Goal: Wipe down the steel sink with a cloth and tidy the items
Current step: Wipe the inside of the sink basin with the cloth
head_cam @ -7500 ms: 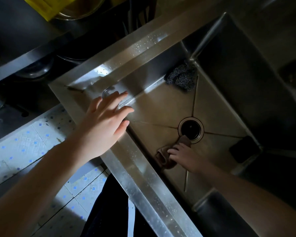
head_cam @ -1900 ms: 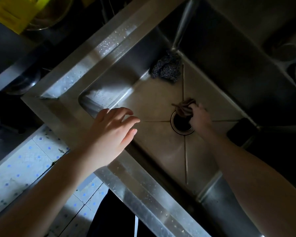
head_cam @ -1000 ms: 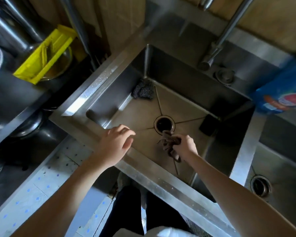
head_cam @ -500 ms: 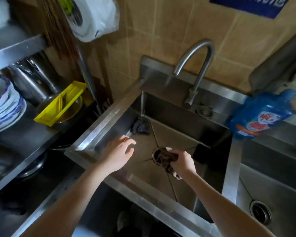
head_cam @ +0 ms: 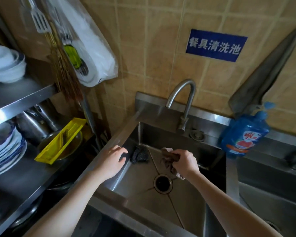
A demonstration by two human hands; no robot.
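A tan tiled wall [head_cam: 161,48] with a blue sign [head_cam: 215,45] backs the steel sink [head_cam: 143,209], its gooseneck faucet [head_cam: 183,100] and round drain [head_cam: 163,183]. A steel shelf [head_cam: 20,98] of stacked plates stands left. Over the basin, the right hand [head_cam: 184,162] is clenched around a brown cloth [head_cam: 169,159]; the left hand [head_cam: 112,161] rests loosely curled, holding nothing, on the sink's left rim beside a dark scouring pad [head_cam: 140,154].

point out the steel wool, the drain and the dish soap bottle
steel wool [head_cam: 140,156], head view, middle of the dark pad in the basin's far-left corner
drain [head_cam: 163,183], head view, dark centre of the hole
dish soap bottle [head_cam: 244,136], head view, on its label
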